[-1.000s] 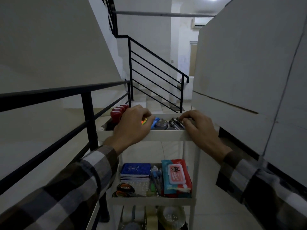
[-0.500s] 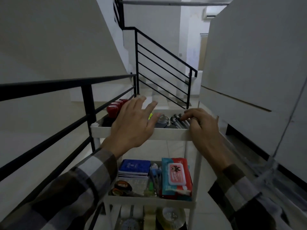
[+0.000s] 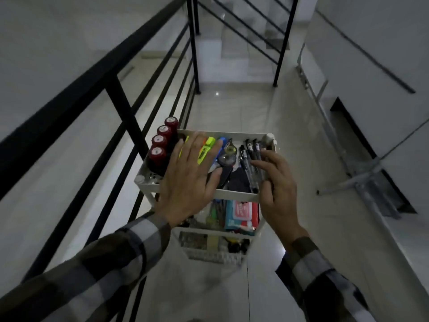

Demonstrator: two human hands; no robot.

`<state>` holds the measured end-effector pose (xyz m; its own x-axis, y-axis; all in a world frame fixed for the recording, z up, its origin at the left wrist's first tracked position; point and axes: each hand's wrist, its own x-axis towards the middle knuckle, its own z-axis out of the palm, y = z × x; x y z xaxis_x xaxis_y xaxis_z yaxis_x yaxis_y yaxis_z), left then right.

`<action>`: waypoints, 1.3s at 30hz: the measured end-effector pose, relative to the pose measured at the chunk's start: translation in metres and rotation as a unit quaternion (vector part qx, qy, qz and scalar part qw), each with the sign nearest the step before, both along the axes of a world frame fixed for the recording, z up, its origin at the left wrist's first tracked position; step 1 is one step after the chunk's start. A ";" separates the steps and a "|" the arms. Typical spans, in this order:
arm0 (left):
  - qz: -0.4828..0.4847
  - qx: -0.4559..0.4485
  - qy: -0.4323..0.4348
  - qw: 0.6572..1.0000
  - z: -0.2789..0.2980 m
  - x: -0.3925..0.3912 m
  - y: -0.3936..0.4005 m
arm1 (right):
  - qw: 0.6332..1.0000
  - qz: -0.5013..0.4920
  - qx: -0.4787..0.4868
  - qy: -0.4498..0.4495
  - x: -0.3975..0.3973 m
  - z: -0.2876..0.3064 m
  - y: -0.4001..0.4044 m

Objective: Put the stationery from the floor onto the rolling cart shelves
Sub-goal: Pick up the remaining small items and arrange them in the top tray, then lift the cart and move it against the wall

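A white rolling cart [image 3: 234, 195] stands below me, seen from above. Its top shelf holds several red-capped bottles [image 3: 160, 147] at the left, bright highlighters [image 3: 206, 148], a tape dispenser [image 3: 228, 154] and black pens [image 3: 250, 156]. My left hand [image 3: 189, 180] hovers flat over the shelf's left half, fingers spread, holding nothing. At the near right corner my right hand [image 3: 275, 184] has its fingers curled over the pens and the rim. The middle shelf shows a red and teal wipes pack [image 3: 241, 214]. Lower shelves are dim and partly hidden.
A black metal railing [image 3: 111, 89] runs close along the cart's left side. A grey wall and a folded metal stand [image 3: 362, 180] lie to the right. Pale floor tiles [image 3: 234, 108] stretch ahead to a staircase [image 3: 241, 36].
My view has tipped down onto the cart. My left hand has let go of the rim and now hovers flat with fingers spread. My right hand stays at the right corner.
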<state>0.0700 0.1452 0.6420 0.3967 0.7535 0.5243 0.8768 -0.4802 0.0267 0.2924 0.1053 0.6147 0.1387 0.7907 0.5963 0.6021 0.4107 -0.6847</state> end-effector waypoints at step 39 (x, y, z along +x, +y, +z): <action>0.127 -0.433 -0.347 0.822 0.032 -0.088 0.025 | 0.917 -0.053 -0.394 -0.045 -0.012 0.063 0.025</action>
<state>-0.0175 0.1700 0.6743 0.0007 0.9757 -0.2192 0.5752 0.1789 0.7982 0.2808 0.1304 0.6773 0.2173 0.9658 -0.1412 0.6786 -0.2534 -0.6894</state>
